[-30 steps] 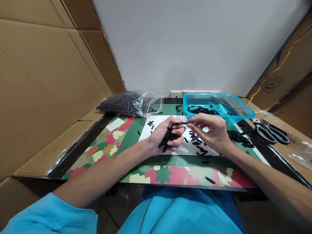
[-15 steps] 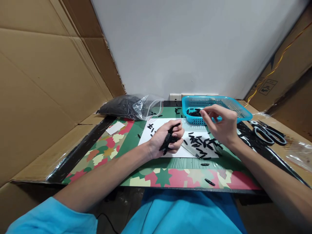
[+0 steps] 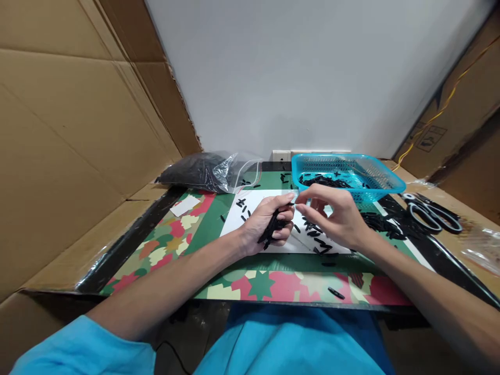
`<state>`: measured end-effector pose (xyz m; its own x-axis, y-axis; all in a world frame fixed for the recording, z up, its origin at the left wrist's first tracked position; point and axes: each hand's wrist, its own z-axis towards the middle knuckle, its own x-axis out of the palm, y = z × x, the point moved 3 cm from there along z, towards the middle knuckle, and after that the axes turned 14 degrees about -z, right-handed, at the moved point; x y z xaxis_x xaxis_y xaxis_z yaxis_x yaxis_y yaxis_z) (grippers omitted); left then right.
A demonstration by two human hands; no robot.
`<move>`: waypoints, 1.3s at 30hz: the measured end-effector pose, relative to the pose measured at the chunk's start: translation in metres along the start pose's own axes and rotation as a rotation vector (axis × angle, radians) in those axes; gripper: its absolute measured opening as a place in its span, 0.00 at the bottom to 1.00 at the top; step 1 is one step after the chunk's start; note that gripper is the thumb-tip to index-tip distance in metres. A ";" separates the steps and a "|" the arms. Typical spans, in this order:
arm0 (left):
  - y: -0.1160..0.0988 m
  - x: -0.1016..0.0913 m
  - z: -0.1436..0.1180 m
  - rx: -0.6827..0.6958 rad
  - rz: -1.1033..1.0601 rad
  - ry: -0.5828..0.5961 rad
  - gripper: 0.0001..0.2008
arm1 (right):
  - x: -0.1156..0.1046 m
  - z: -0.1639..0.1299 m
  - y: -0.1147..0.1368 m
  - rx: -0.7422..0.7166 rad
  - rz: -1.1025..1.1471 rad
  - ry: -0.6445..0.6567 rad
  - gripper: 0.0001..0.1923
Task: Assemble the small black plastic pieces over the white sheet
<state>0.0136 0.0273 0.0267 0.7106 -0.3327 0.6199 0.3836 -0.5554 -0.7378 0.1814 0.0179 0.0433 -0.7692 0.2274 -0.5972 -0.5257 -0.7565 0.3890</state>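
My left hand (image 3: 265, 224) rests on a white sheet (image 3: 250, 211) and grips a bundle of small black plastic pieces (image 3: 273, 227). My right hand (image 3: 336, 216) is beside it, with its thumb and forefinger pinching the tip of one black piece that sticks out of the bundle. Several loose black pieces (image 3: 318, 234) lie on the sheet under my right hand. A blue mesh basket (image 3: 386, 179) with more black pieces inside stands just behind my right hand.
A clear plastic bag of black pieces (image 3: 203, 172) lies at the back left. Scissors (image 3: 429, 213) lie on the right. Cardboard walls stand on both sides. The table has a camouflage-patterned mat (image 3: 172, 234), with a stray black piece (image 3: 336, 292) near its front edge.
My right hand went from the bundle out over the blue basket and has come back to the bundle in my left hand. My left hand stayed in place.
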 end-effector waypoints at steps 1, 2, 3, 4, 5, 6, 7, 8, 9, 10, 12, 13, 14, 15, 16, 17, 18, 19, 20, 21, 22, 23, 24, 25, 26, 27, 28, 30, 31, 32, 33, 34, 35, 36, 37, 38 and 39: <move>0.000 0.000 0.000 0.027 -0.005 -0.005 0.21 | 0.004 -0.001 0.003 -0.009 0.005 -0.013 0.05; 0.001 0.000 0.000 0.042 -0.008 -0.010 0.20 | 0.007 -0.001 0.004 -0.012 0.009 -0.034 0.04; 0.001 0.000 0.000 0.047 -0.008 -0.014 0.20 | 0.009 -0.002 0.005 -0.013 0.010 -0.059 0.03; 0.001 0.000 0.000 0.049 -0.005 -0.018 0.20 | 0.011 -0.002 0.004 -0.011 0.018 -0.082 0.03; 0.001 0.001 0.000 0.048 -0.003 -0.023 0.21 | 0.013 -0.002 0.003 -0.004 0.031 -0.097 0.03; 0.000 0.001 0.000 0.047 -0.003 -0.029 0.22 | 0.013 -0.003 0.001 0.007 0.044 -0.107 0.03; -0.001 0.002 -0.001 0.045 -0.004 -0.033 0.23 | 0.013 -0.004 -0.001 0.020 0.058 -0.115 0.03; -0.001 0.002 -0.001 0.041 -0.006 -0.035 0.24 | 0.013 -0.004 -0.003 0.035 0.070 -0.121 0.03; -0.002 0.002 -0.001 0.031 -0.008 -0.036 0.25 | 0.013 -0.005 -0.005 0.051 0.075 -0.126 0.03; -0.002 0.002 -0.001 0.018 -0.009 -0.037 0.25 | 0.012 -0.005 -0.007 0.065 0.075 -0.132 0.03; -0.002 0.001 0.000 0.000 -0.010 -0.040 0.26 | 0.012 -0.007 -0.009 0.078 0.067 -0.144 0.04; -0.003 0.000 0.000 -0.002 -0.016 -0.041 0.25 | 0.012 -0.007 -0.010 0.080 0.065 -0.148 0.04; -0.003 0.000 0.001 0.001 -0.028 -0.041 0.24 | 0.012 -0.008 -0.010 0.078 0.065 -0.149 0.03; -0.003 0.000 0.001 0.007 -0.049 -0.040 0.23 | 0.013 -0.008 -0.011 0.075 0.066 -0.149 0.03; -0.004 0.000 0.000 0.014 -0.071 -0.037 0.21 | 0.014 -0.008 -0.011 0.072 0.067 -0.146 0.03; -0.004 0.001 0.000 0.016 -0.091 -0.035 0.20 | 0.015 -0.009 -0.011 0.072 0.070 -0.142 0.03; -0.004 0.001 0.000 0.016 -0.105 -0.032 0.19 | 0.015 -0.009 -0.011 0.073 0.074 -0.138 0.03; -0.004 0.001 0.000 0.012 -0.115 -0.030 0.18 | 0.016 -0.009 -0.011 0.076 0.078 -0.135 0.03; -0.004 0.002 -0.001 0.005 -0.122 -0.029 0.17 | 0.016 -0.009 -0.011 0.078 0.082 -0.134 0.03; -0.004 0.002 -0.001 -0.002 -0.128 -0.027 0.17 | 0.016 -0.008 -0.011 0.080 0.084 -0.135 0.03; -0.004 0.002 -0.001 -0.008 -0.135 -0.024 0.17 | 0.015 -0.008 -0.010 0.079 0.082 -0.135 0.03; -0.004 0.001 -0.001 -0.015 -0.141 -0.020 0.17 | 0.015 -0.008 -0.010 0.076 0.073 -0.135 0.04; -0.004 0.001 -0.001 -0.024 -0.148 -0.017 0.17 | 0.015 -0.007 -0.010 0.069 0.060 -0.137 0.04; -0.003 0.001 -0.001 -0.035 -0.153 -0.013 0.17 | 0.014 -0.007 -0.009 0.061 0.045 -0.139 0.04; -0.003 0.001 -0.001 -0.046 -0.158 -0.009 0.17 | 0.014 -0.007 -0.009 0.053 0.031 -0.140 0.04; -0.003 0.000 0.000 -0.055 -0.163 -0.006 0.17 | 0.014 -0.007 -0.009 0.045 0.021 -0.140 0.04; -0.003 0.000 0.000 -0.061 -0.167 -0.004 0.17 | 0.014 -0.006 -0.008 0.039 0.014 -0.141 0.04; -0.002 0.001 0.000 -0.062 -0.173 -0.003 0.17 | 0.014 -0.007 -0.008 0.031 0.005 -0.142 0.03; -0.002 0.001 0.000 -0.058 -0.173 -0.003 0.17 | 0.014 -0.007 -0.008 0.029 0.002 -0.141 0.03; -0.003 0.001 0.000 -0.053 -0.172 -0.003 0.17 | 0.014 -0.007 -0.008 0.026 -0.002 -0.141 0.03; -0.003 0.001 0.000 -0.048 -0.169 -0.003 0.17 | 0.014 -0.007 -0.008 0.024 -0.003 -0.139 0.03; -0.003 0.001 0.000 -0.043 -0.166 -0.003 0.17 | 0.014 -0.007 -0.008 0.024 -0.001 -0.138 0.03; -0.003 0.000 0.000 -0.038 -0.162 -0.003 0.17 | 0.013 -0.007 -0.008 0.024 0.004 -0.137 0.03; -0.003 0.000 0.001 -0.034 -0.158 -0.003 0.17 | 0.013 -0.007 -0.008 0.025 0.010 -0.136 0.02; -0.003 0.000 0.001 -0.029 -0.153 -0.002 0.17 | 0.013 -0.007 -0.008 0.027 0.016 -0.135 0.02; -0.003 -0.001 0.001 -0.025 -0.148 0.000 0.17 | 0.013 -0.007 -0.008 0.029 0.021 -0.132 0.02; -0.003 -0.001 0.001 -0.022 -0.145 0.003 0.17 | 0.014 -0.007 -0.009 0.033 0.023 -0.129 0.02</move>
<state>0.0122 0.0304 0.0280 0.6473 -0.2499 0.7201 0.4689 -0.6143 -0.6346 0.1782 0.0231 0.0267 -0.8201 0.2891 -0.4938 -0.5178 -0.7423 0.4253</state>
